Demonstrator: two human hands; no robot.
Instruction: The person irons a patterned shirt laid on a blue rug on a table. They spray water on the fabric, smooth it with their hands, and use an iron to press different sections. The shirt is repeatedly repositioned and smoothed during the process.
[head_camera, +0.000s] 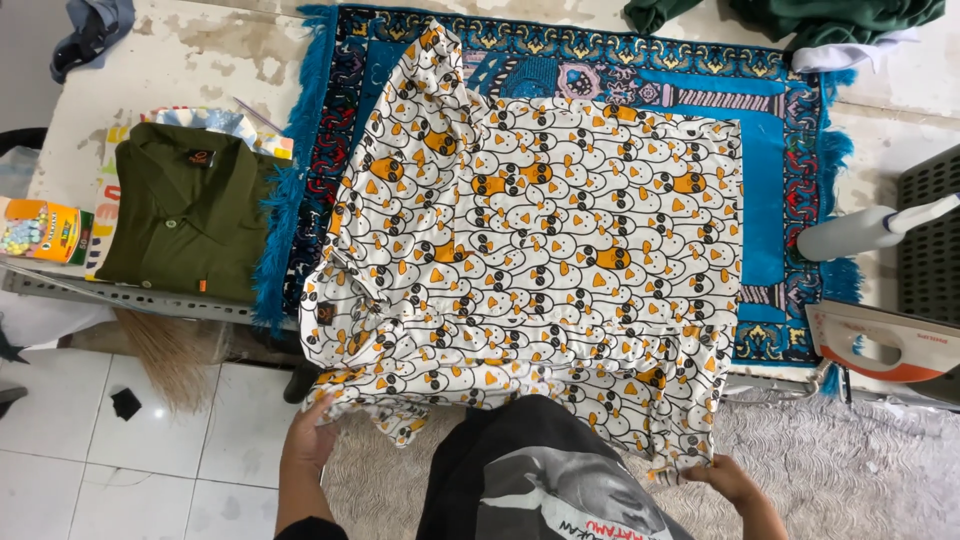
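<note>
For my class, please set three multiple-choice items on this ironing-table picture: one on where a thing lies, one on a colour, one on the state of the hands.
1. Where does the folded olive-green shirt lie?
A. Left of the patterned shirt
B. On top of the iron
C. On the floor

2. What colour are the small shapes on the white patterned shirt?
A. Purple
B. Orange
C. Pink

3. What are the left hand and right hand doing?
A. Holding the iron
B. Resting in pockets
C. Gripping the shirt's near edge at its two corners

Answers: 1 A, it sits at the table's left end beside the blue fringed rug. 2 B, orange marks dot the white cloth. 3 C, each hand pinches the near edge, while the iron stands untouched at the right.
</note>
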